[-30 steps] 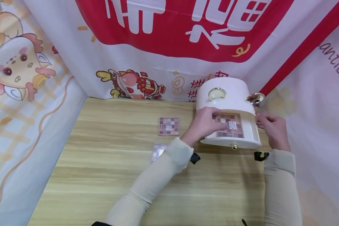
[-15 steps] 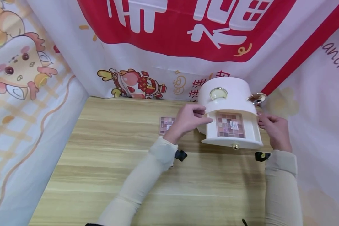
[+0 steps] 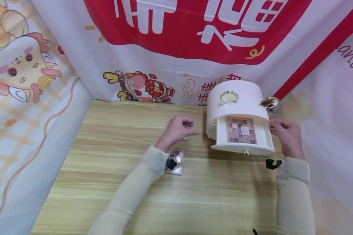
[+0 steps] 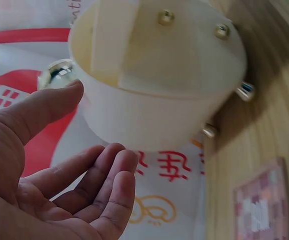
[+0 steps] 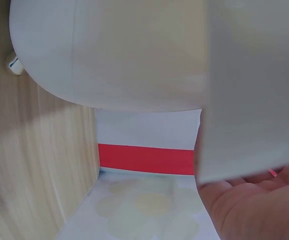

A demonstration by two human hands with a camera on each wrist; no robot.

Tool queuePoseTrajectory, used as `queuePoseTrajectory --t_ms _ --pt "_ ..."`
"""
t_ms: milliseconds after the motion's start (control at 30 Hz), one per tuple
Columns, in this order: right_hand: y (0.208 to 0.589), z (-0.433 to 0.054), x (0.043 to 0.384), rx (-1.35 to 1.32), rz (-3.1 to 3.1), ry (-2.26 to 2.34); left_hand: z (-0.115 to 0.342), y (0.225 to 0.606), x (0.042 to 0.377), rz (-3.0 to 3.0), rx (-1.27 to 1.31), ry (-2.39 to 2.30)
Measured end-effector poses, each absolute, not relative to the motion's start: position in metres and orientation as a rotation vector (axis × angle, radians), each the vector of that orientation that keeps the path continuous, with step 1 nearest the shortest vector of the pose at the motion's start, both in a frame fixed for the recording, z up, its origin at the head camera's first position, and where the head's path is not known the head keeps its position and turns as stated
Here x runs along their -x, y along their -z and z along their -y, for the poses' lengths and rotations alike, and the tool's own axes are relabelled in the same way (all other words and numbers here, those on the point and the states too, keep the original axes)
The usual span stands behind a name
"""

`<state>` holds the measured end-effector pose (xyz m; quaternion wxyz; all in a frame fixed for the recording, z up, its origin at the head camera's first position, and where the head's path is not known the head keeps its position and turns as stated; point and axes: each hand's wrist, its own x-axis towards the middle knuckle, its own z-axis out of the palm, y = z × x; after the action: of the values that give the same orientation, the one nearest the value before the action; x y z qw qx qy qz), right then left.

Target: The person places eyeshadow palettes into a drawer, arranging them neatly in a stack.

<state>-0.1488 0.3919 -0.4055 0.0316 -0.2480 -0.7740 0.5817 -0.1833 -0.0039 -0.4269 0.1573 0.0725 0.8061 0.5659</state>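
Observation:
A white rounded drawer box (image 3: 244, 89) with gold-rimmed ears stands at the back right, its drawer (image 3: 230, 148) pulled out. Inside the drawer lies a checkered eyeshadow palette (image 3: 233, 133) lettered "BACK". My right hand (image 3: 289, 137) grips the box's right front edge with thumb and curled fingers; a white panel hides its fingertips in the right wrist view. To the left of the box, my left hand (image 3: 176, 131) hovers with nothing in it, thumb apart from loosely bent fingers. Below that hand is a second palette (image 3: 178, 158); a third (image 3: 186, 139) is mostly hidden behind it.
The wooden table (image 3: 106, 182) meets a printed cloth backdrop (image 3: 191, 52) close behind the box. Another cloth wall (image 3: 332, 130) rises beside my right arm. Small gold-coloured feet (image 4: 210, 131) support the box.
My left hand has left the drawer and the palette inside it, moving left over the table. The right hand stays at the box's edge, and the drawer remains out.

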Motion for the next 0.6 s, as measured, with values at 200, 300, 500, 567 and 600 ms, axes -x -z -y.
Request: queuePoseTrajectory --t_ms 200,300,500,567,600 --pt "0.406 -0.39 0.149 0.769 2.387 -1.772 0.032 0.453 0.182 -2.35 -0.185 -1.526" --pt "0.406 -0.389 0.15 0.77 2.372 -1.784 0.045 0.465 0.181 -2.376 -0.165 -1.457" --pt "0.407 -0.39 0.15 0.801 2.416 -1.749 0.067 0.483 0.179 -2.307 -0.115 -1.458" --pt "0.407 -0.39 0.151 0.81 2.415 -1.752 0.073 0.489 0.177 -2.285 -0.118 -1.458" --pt "0.408 -0.39 0.151 0.814 2.413 -1.753 0.076 0.492 0.176 -2.279 -0.13 -1.453"
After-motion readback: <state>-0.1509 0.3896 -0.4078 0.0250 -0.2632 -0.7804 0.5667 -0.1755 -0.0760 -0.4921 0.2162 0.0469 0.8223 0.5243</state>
